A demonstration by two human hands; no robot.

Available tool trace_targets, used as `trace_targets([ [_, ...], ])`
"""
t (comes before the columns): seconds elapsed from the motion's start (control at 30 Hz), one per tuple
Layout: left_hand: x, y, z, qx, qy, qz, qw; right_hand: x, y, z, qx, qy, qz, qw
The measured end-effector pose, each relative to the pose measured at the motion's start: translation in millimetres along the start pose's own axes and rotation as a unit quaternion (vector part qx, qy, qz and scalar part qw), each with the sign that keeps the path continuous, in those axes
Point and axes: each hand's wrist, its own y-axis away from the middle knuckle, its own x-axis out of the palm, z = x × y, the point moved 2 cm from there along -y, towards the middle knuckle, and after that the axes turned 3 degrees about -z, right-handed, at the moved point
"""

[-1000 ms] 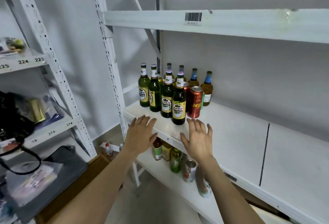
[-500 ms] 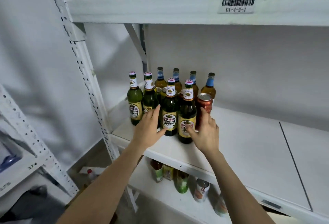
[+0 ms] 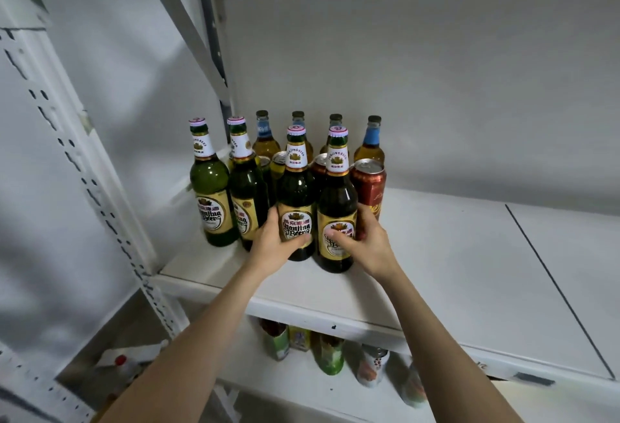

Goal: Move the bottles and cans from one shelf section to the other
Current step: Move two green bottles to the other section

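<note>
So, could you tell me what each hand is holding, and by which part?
The left hand grips one dark green glass beer bottle round its labelled lower body; the right hand grips the neighbouring bottle likewise.

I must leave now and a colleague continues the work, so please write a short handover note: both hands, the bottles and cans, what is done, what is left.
Left hand: grips a front green bottle at its label.
Right hand: grips the neighbouring green bottle.
Things: both bottles appear to stand at the left end of the shelf, with two more green bottles beside them, amber bottles at the back and cans between.
Done: nothing stands in the right section.
Left: move all bottles and cans there, probably the two gripped ones first.
</note>
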Motion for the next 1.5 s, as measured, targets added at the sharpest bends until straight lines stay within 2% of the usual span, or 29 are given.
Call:
trace_targets([
  [0.3,-4.4,-3.1,-5.9,-0.043,0.132,0.062,0.988,-2.5,-8.6,0.8,0.008,-0.04,-0.001,0.999],
  [0.5,-8.6,7.7,-16.6,-0.065,0.137,0.082,0.985,-8.7,-1.2,5.0,0.028,-0.028,-0.001,0.999],
  [0.77,-19.3,36.7,-25.5,-0.095,0.115,0.069,0.986,-21.9,31.9,23.4,0.047,-0.014,-0.026,0.998],
  [1.13,-30.8,91.7,-42.9,-0.11,0.113,0.079,0.984,-26.0,100.4,41.4,0.092,-0.008,-0.137,0.986],
  [1.5,-24.0,128.3,-86.3,-0.081,0.104,0.123,0.984,-72.6,149.6,64.5,0.075,-0.022,-0.208,0.975],
])
